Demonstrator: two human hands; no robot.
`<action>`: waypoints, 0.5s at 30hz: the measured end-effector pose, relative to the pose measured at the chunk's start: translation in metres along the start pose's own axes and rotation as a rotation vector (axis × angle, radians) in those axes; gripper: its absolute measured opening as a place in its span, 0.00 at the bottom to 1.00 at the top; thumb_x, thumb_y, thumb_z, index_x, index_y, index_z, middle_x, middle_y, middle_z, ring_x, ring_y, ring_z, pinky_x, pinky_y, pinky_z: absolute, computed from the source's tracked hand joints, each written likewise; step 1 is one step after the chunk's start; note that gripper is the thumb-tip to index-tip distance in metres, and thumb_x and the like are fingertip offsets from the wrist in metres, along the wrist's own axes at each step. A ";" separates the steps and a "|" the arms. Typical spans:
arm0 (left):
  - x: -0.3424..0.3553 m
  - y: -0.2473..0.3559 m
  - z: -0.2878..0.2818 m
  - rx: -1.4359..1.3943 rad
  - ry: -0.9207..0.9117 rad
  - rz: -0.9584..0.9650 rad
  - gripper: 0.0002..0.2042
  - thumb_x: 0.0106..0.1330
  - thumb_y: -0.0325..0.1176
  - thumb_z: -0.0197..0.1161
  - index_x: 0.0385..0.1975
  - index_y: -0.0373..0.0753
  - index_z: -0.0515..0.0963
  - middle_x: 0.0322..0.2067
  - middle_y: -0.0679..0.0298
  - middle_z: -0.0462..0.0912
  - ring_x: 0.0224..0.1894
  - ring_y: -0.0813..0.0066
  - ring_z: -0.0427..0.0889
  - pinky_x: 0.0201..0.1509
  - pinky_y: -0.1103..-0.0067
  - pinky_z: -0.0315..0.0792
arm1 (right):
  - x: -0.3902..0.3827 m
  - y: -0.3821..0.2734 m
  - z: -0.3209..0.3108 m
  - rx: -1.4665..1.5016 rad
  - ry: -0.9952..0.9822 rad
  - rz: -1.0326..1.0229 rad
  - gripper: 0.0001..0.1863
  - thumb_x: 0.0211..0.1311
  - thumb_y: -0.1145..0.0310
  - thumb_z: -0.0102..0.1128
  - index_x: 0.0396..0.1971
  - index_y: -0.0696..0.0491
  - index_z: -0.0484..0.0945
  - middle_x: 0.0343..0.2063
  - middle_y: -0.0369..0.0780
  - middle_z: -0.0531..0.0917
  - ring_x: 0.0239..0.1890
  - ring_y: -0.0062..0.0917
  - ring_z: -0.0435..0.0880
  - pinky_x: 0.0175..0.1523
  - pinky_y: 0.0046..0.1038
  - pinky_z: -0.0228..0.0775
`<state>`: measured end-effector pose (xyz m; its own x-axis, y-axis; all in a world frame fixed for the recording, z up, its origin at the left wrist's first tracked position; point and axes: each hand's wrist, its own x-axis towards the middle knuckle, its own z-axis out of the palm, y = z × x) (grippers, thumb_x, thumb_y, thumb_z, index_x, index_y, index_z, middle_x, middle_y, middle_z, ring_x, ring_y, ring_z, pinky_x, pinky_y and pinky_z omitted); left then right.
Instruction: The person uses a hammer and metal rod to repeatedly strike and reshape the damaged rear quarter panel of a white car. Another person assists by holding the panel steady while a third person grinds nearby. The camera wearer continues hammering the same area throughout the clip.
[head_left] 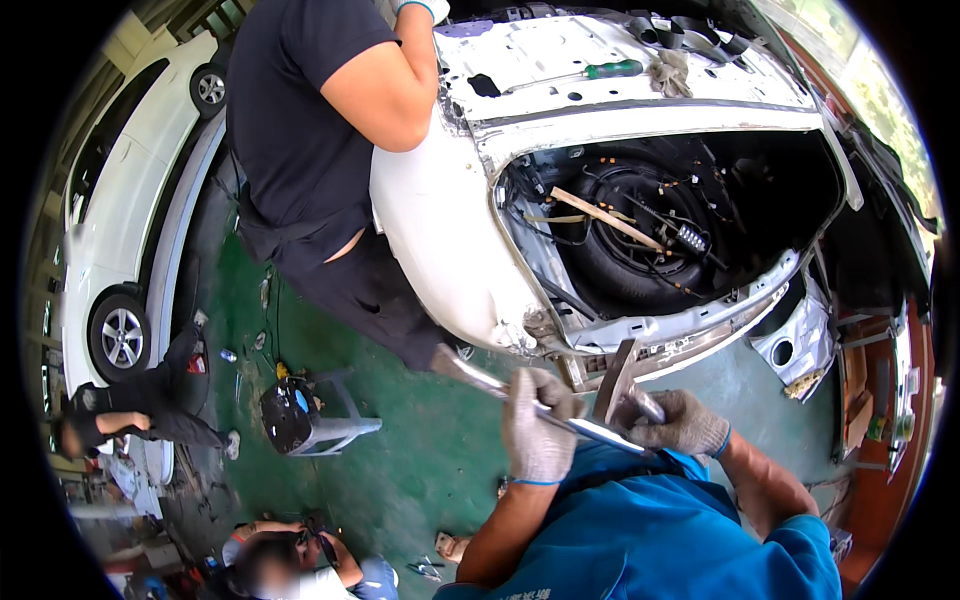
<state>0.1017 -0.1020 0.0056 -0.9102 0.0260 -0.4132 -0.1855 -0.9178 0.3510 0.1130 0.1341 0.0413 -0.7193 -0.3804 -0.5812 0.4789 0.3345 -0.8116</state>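
Note:
My left hand (541, 428), in a grey knit glove, is closed around a long metal bar (478, 377). The bar slants across in front of me, its broad flat end at the upper left and its shiny other end near my waist. My right hand (682, 424), gloved the same way, grips a hammer (614, 384) by its metallic handle, close to the head. The hammer head stands up just right of my left hand. Beyond both tools is the open rear of a white car body (455, 245), its lower rear edge rough and stripped.
A spare tyre (595, 265), loose wires and a wooden stick (610, 220) lie in the trunk. A green-handled screwdriver (613, 69) rests above it. One person (310, 130) leans on the car at left; two others are low down farther left. A stool (320, 420) stands on the green floor.

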 end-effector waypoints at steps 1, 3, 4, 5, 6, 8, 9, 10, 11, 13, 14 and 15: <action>0.001 -0.018 0.000 -0.041 -0.005 -0.058 0.16 0.81 0.51 0.54 0.39 0.46 0.76 0.27 0.70 0.68 0.27 0.76 0.71 0.29 0.72 0.72 | -0.002 -0.002 -0.007 -0.070 -0.074 0.017 0.28 0.62 0.56 0.79 0.56 0.59 0.84 0.39 0.39 0.86 0.39 0.24 0.83 0.49 0.28 0.78; 0.004 -0.047 0.008 -0.042 0.011 -0.106 0.14 0.80 0.47 0.58 0.40 0.42 0.77 0.28 0.68 0.68 0.29 0.74 0.72 0.34 0.71 0.81 | -0.004 0.019 -0.030 -0.066 -0.163 -0.023 0.29 0.62 0.54 0.79 0.55 0.59 0.84 0.41 0.39 0.86 0.42 0.24 0.82 0.50 0.29 0.77; 0.005 -0.058 0.015 -0.051 0.046 -0.130 0.14 0.80 0.47 0.58 0.40 0.42 0.77 0.28 0.67 0.70 0.29 0.73 0.73 0.34 0.71 0.81 | -0.010 0.023 -0.043 -0.090 -0.195 0.011 0.29 0.62 0.53 0.79 0.55 0.59 0.84 0.42 0.40 0.86 0.42 0.24 0.82 0.51 0.29 0.77; 0.008 -0.067 0.024 -0.054 0.082 -0.151 0.15 0.80 0.47 0.59 0.39 0.41 0.77 0.29 0.67 0.72 0.29 0.73 0.73 0.34 0.71 0.82 | -0.011 0.022 -0.053 -0.082 -0.208 0.001 0.26 0.61 0.55 0.80 0.49 0.59 0.85 0.36 0.37 0.85 0.38 0.20 0.81 0.46 0.27 0.77; 0.009 -0.074 0.033 -0.087 0.092 -0.176 0.15 0.80 0.48 0.58 0.39 0.42 0.78 0.30 0.67 0.74 0.29 0.73 0.72 0.35 0.71 0.79 | -0.012 0.020 -0.064 -0.075 -0.220 -0.008 0.22 0.60 0.56 0.81 0.44 0.59 0.86 0.31 0.34 0.85 0.35 0.16 0.79 0.42 0.26 0.76; 0.022 -0.094 0.026 -0.134 0.065 -0.146 0.15 0.80 0.48 0.57 0.40 0.43 0.79 0.29 0.68 0.73 0.29 0.73 0.71 0.36 0.72 0.76 | -0.013 0.026 -0.088 -0.102 -0.262 -0.026 0.21 0.59 0.57 0.82 0.40 0.59 0.87 0.27 0.31 0.84 0.32 0.12 0.78 0.38 0.24 0.76; 0.025 -0.102 0.028 -0.151 0.055 -0.135 0.15 0.80 0.49 0.56 0.40 0.43 0.79 0.29 0.69 0.73 0.29 0.73 0.71 0.36 0.72 0.74 | -0.011 0.034 -0.099 -0.128 -0.290 -0.034 0.22 0.59 0.57 0.82 0.41 0.59 0.87 0.28 0.32 0.85 0.33 0.12 0.78 0.40 0.24 0.76; 0.028 -0.108 0.034 -0.129 0.060 -0.087 0.16 0.81 0.50 0.55 0.40 0.45 0.79 0.28 0.70 0.71 0.27 0.75 0.67 0.35 0.74 0.68 | -0.008 0.039 -0.110 -0.097 -0.310 -0.051 0.24 0.60 0.56 0.81 0.46 0.59 0.86 0.31 0.33 0.85 0.34 0.14 0.79 0.42 0.25 0.76; 0.032 -0.109 0.038 -0.159 0.072 -0.048 0.16 0.81 0.49 0.55 0.40 0.44 0.79 0.28 0.70 0.69 0.27 0.77 0.64 0.34 0.75 0.66 | -0.003 0.043 -0.118 -0.058 -0.331 -0.067 0.26 0.62 0.55 0.80 0.50 0.59 0.84 0.33 0.35 0.86 0.36 0.15 0.79 0.44 0.26 0.77; 0.038 -0.110 0.044 -0.127 0.088 0.043 0.15 0.81 0.48 0.55 0.40 0.43 0.78 0.28 0.71 0.68 0.27 0.78 0.62 0.34 0.76 0.64 | 0.006 0.047 -0.131 0.028 -0.361 -0.100 0.30 0.64 0.54 0.77 0.59 0.58 0.82 0.38 0.37 0.87 0.38 0.18 0.80 0.49 0.27 0.78; 0.041 -0.109 0.041 -0.181 0.120 0.056 0.15 0.81 0.47 0.55 0.41 0.41 0.78 0.29 0.71 0.67 0.27 0.78 0.62 0.34 0.77 0.63 | 0.013 0.044 -0.135 0.066 -0.397 -0.054 0.31 0.65 0.54 0.76 0.62 0.56 0.80 0.37 0.35 0.88 0.38 0.16 0.80 0.48 0.27 0.77; 0.044 -0.108 0.039 -0.159 0.083 0.081 0.13 0.80 0.47 0.57 0.42 0.44 0.77 0.30 0.72 0.67 0.29 0.79 0.64 0.35 0.77 0.64 | 0.019 0.042 -0.139 0.046 -0.401 -0.112 0.31 0.65 0.54 0.76 0.62 0.55 0.80 0.36 0.36 0.88 0.37 0.16 0.80 0.48 0.26 0.77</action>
<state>0.0672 0.0139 -0.0179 -0.8849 -0.0769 -0.4594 -0.0463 -0.9669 0.2511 0.0493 0.2605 0.0039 -0.5199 -0.7205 -0.4589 0.4379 0.2365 -0.8674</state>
